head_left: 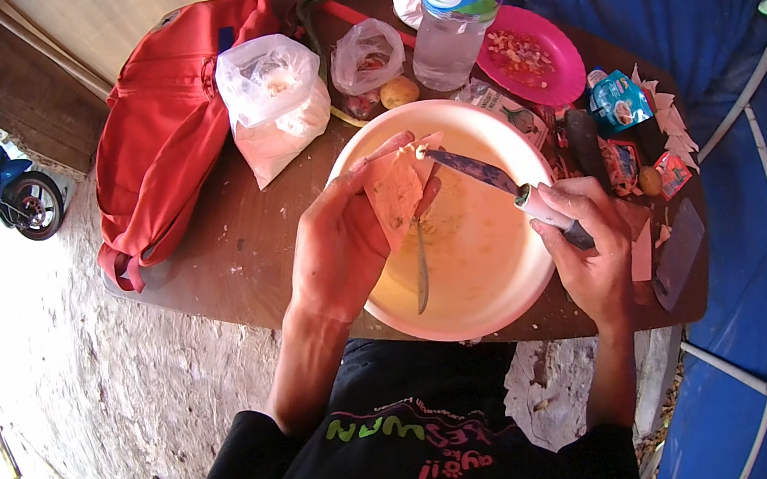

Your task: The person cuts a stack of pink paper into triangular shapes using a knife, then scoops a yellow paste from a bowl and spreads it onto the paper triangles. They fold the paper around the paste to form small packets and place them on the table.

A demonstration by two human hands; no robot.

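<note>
My left hand (334, 246), palm up, holds a thin, flat, squarish pinkish sheet (395, 199) across its fingers. Whether it is dough or paper I cannot tell. A small pale lump (419, 150) sits at the sheet's upper edge, where the tip of a knife (474, 171) meets it. The knife's pale handle is gripped in my right hand (596, 249). Both hands are over a wide, light-coloured basin (508, 315) with cloudy yellowish contents. A spoon-like metal handle (423, 279) leans inside the basin, its upper end hidden behind the sheet.
Behind the basin stand a bag of white powder (286, 139), a small plastic bag (366, 55) and a large water bottle (455, 30). A pink plate (561, 57) of chopped bits, sachets (621, 98) and pale sheets (641, 242) lie right. A red backpack (173, 133) is left.
</note>
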